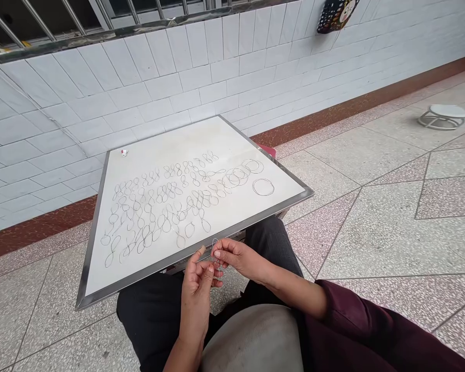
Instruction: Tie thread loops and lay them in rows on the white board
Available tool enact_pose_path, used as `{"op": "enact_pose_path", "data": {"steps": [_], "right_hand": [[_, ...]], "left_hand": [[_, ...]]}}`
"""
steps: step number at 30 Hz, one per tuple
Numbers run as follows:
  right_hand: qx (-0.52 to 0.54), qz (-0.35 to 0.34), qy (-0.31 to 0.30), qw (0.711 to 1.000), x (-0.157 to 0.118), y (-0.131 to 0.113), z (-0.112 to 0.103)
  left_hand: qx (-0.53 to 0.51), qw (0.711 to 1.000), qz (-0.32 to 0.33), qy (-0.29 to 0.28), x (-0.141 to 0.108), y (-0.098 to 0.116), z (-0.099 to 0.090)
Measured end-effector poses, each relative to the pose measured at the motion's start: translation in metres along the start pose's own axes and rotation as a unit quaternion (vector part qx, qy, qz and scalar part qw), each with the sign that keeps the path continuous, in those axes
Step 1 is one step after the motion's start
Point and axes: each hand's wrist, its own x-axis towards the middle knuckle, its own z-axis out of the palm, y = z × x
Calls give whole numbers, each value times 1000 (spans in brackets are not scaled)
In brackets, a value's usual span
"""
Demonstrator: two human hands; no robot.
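Note:
Just off the near edge of the table, my left hand [200, 275] and my right hand [232, 255] meet over my lap. Between them is a thin wire loop [216, 243], its upper curve showing above my right fingers. Thumb and fingers of each hand pinch the wire, and its lower part is mostly hidden by them. A tan wrap covers one left fingertip. On the white table [170, 139] lie rows of several thin wire figure-eights [203, 221]. Round wire rings [263, 187] lie at the right end of the rows.
A small red-and-white item [124, 153] sits at the table's far left corner. The table's metal rim [256, 212] is close to my knees. Behind it stands a white tiled wall [194, 67], with a dark basket [337, 15] hanging on it. A low stool [444, 117] stands at right.

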Motion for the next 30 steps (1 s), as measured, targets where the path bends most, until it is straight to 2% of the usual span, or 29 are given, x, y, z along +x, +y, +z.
{"op": "enact_pose_path", "data": {"steps": [6, 10, 12, 14, 17, 24, 30], "right_hand": [[-38, -9, 15, 999, 5, 3, -9], [-88, 6, 53, 995, 28, 5, -29], [-157, 13, 86, 984, 44, 3, -42], [-251, 20, 121, 960, 62, 0, -55], [-318, 16, 141, 938, 84, -6, -68], [-400, 29, 149, 904, 118, -7, -70], [-427, 32, 154, 891, 129, -5, -71]], "left_hand": [[-3, 1000, 2, -6, 7, -6, -1], [-16, 999, 3, -28, 15, -9, 3], [-20, 999, 7, -34, 19, -11, 6], [-22, 999, 9, -41, 22, -12, 9], [-11, 998, -3, -57, 23, -15, 10], [32, 995, -32, -93, 26, -23, 3], [30, 994, -46, -94, 32, -24, 2]]}}
